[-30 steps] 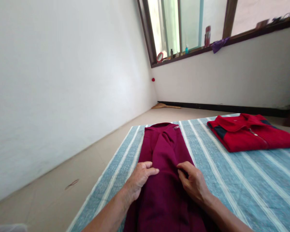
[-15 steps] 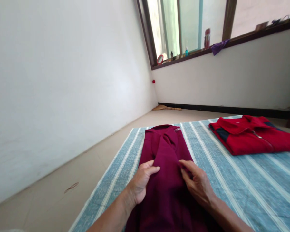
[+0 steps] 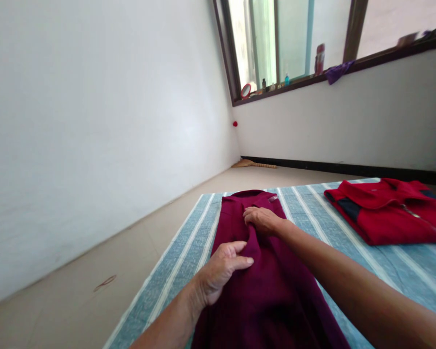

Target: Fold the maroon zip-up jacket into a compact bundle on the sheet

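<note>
A maroon garment [image 3: 272, 291] lies lengthwise on a blue mat with white stripes [image 3: 385, 271], its sides folded in toward the middle. My left hand [image 3: 223, 271] rests on the garment's left fold, fingers curled and pinching the cloth. My right hand [image 3: 262, 219] reaches farther up, near the collar end, with fingers bent down onto the fabric and gripping a fold.
A folded red jacket [image 3: 388, 215] with a zip lies on the mat at the right. Beige floor [image 3: 94, 271] runs along the white wall on the left. A broom [image 3: 254, 165] lies by the far wall, and the window sill [image 3: 312, 77] holds small bottles and a purple cloth.
My right hand has moved from beside the left hand up the garment toward the collar. My left hand has stayed on the left fold. The view shifted slightly.
</note>
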A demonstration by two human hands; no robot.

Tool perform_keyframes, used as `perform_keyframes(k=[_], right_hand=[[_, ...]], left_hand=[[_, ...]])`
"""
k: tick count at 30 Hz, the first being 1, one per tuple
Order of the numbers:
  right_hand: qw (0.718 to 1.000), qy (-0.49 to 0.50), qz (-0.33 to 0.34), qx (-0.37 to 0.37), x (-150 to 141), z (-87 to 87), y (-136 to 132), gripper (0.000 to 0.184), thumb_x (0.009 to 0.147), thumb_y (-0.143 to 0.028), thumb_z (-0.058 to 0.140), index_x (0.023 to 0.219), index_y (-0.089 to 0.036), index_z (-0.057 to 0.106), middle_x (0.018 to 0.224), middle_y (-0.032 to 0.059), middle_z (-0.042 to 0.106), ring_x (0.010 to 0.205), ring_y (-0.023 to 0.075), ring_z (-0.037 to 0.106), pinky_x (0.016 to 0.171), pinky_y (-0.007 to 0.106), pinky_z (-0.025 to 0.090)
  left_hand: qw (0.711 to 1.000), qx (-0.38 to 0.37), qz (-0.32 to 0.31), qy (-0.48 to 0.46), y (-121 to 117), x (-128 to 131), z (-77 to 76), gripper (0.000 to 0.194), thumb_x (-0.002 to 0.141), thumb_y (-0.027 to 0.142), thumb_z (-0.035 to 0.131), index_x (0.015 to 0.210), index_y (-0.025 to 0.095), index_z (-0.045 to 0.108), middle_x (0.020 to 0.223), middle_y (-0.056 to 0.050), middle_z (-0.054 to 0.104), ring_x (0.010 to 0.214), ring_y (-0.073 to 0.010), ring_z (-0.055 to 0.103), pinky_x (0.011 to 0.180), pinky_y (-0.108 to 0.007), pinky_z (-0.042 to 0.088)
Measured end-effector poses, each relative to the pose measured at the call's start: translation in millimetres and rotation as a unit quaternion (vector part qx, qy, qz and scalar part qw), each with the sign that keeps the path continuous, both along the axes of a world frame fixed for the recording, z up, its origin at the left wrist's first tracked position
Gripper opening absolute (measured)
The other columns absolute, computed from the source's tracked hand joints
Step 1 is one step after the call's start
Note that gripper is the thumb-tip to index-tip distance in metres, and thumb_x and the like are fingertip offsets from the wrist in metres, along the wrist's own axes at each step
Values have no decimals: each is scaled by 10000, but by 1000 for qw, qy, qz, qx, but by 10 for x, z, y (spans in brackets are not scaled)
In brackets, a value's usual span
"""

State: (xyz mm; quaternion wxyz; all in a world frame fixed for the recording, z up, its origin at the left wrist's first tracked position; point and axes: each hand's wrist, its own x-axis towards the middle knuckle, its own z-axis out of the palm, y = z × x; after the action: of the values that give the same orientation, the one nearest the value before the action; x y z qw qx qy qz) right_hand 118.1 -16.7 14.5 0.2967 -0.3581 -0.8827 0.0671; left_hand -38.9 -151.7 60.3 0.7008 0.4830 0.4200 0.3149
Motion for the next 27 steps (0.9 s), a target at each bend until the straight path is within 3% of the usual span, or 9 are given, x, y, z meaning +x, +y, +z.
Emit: perform_keyframes(k=[2,4,5,6,8,10,14,18,27], right_hand=[[998,-53,32,-4,66,-27,62,191,690,-20,539,613,-185,597,792,27,654,823,156,574,743,225,435],[996,-81,46,-3,163,-56,96,197,661,0,519,629,-179,595,794,47,646,845,175,569,765,249,428],[996,-83,45,-2,213,-71,103,203,651,4,511,641,-178,600,804,55,646,866,185,568,782,259,425],[996,-83,43,1,260,-88,102,211,648,5,503,656,-177,607,820,63,648,889,193,567,799,267,422],[996,-77,39,4,333,-129,88,234,654,8,488,687,-180,623,851,69,655,928,203,569,830,277,419],[997,-67,33,5,374,-178,65,258,667,11,474,709,-186,636,868,66,663,945,201,576,846,276,422],[999,-39,8,5,401,-273,27,267,710,-11,472,771,-193,657,892,52,674,942,184,593,845,261,437],[999,3,-34,12,434,-338,-26,228,765,-50,474,812,-182,655,993,65,673,969,188,596,847,274,447],[994,60,-84,20,470,-429,-163,132,806,-108,542,819,-195,642,1075,65,663,992,190,601,852,276,450]], left_hand=[[997,26,-36,56,104,-90,-43,279,715,299,679,932,124,664,841,-91,710,740,-206,672,728,-312,518],[975,114,-32,187,302,-180,-109,296,798,387,576,914,127,658,822,-89,704,716,-202,670,659,-294,524],[947,172,-12,272,439,-213,-151,329,843,412,502,920,132,656,828,-88,703,715,-203,670,629,-290,525],[896,243,34,370,597,-235,-197,343,877,402,433,944,148,654,863,-77,706,746,-203,674,632,-290,530],[843,294,92,442,954,-241,-301,301,879,306,419,998,150,647,1032,-93,685,980,-233,637,833,-338,510],[802,324,121,487,1314,-203,-411,305,873,221,417,1092,151,618,1241,-105,598,1201,-232,511,1030,-353,384],[748,330,127,562,1838,-70,-618,406,899,273,434,1275,133,498,1460,-145,379,1378,-272,279,1129,-449,213],[716,312,116,614,2032,22,-767,487,941,412,358,1363,175,404,1511,-141,279,1404,-303,205,1114,-557,155],[676,320,104,655,2090,46,-822,539,968,454,217,1426,186,310,1533,-97,241,1418,-216,181,1143,-462,154]])
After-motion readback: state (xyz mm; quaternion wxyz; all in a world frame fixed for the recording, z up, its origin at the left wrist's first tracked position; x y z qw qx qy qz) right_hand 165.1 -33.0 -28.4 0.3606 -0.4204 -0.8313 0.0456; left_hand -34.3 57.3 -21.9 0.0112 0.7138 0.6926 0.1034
